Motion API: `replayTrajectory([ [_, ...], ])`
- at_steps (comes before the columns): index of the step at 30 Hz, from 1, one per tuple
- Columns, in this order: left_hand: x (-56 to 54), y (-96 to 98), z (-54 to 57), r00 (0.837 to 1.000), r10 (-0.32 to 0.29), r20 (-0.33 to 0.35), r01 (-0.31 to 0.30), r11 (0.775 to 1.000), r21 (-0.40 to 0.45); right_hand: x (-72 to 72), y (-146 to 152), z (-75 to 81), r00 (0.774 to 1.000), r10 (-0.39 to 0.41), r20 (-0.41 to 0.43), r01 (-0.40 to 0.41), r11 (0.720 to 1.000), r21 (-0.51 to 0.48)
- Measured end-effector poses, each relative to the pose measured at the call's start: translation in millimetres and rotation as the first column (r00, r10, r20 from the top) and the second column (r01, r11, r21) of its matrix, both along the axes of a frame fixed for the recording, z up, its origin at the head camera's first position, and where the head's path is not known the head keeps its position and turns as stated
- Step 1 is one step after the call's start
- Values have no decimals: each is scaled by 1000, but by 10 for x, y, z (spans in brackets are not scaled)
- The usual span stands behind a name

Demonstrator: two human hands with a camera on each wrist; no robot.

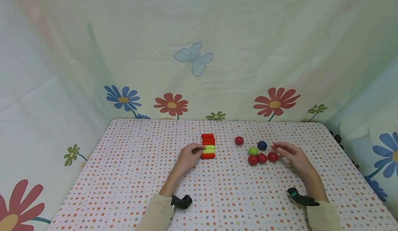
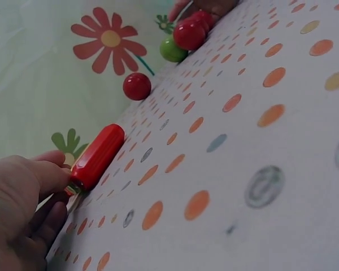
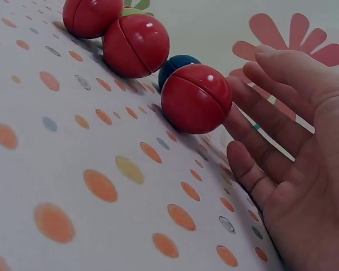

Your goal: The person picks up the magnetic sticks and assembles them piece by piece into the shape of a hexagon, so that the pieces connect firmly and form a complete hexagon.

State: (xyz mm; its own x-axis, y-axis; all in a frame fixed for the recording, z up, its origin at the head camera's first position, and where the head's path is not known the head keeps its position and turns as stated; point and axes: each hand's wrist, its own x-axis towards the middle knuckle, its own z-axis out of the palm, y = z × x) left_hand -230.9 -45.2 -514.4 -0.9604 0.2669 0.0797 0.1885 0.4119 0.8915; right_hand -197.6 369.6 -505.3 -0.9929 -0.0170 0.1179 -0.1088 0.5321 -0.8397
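A column of short sticks lies on the table in the head view: several red sticks (image 1: 208,135) and two yellow-green sticks (image 1: 210,147) side by side. My left hand (image 1: 188,157) pinches the left end of a yellow-green stick between thumb and fingers. In the left wrist view the nearest red stick (image 2: 99,157) hides most of the others from that hand (image 2: 25,197). To the right, my right hand (image 1: 293,156) has loosely bent fingers around air, just beside a red ball (image 3: 196,99). It holds nothing. A blue ball (image 1: 262,145) and a green ball (image 1: 253,151) are near it.
More red balls (image 1: 253,160) sit in the cluster at the right, and a lone red ball (image 1: 239,141) stands between cluster and sticks. A dotted cloth covers the table (image 1: 124,175). A flowered curtain (image 1: 217,96) hangs along its back edge.
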Motion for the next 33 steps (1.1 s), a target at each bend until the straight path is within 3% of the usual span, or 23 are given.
replayTrajectory([
  [10,-14,-48,36,991,-70,-115,61,995,-83,117,-27,2,999,20,37,-21,999,28],
  [15,-19,-60,27,985,-102,-136,90,991,-97,167,-53,-9,1000,19,-20,-18,999,46],
  [23,-50,-75,11,976,-114,-186,88,986,-143,195,-55,-45,990,100,-97,-101,995,0],
  [33,-18,-66,-9,977,-108,-184,77,983,-167,222,-111,-6,995,72,-66,-62,987,148],
])
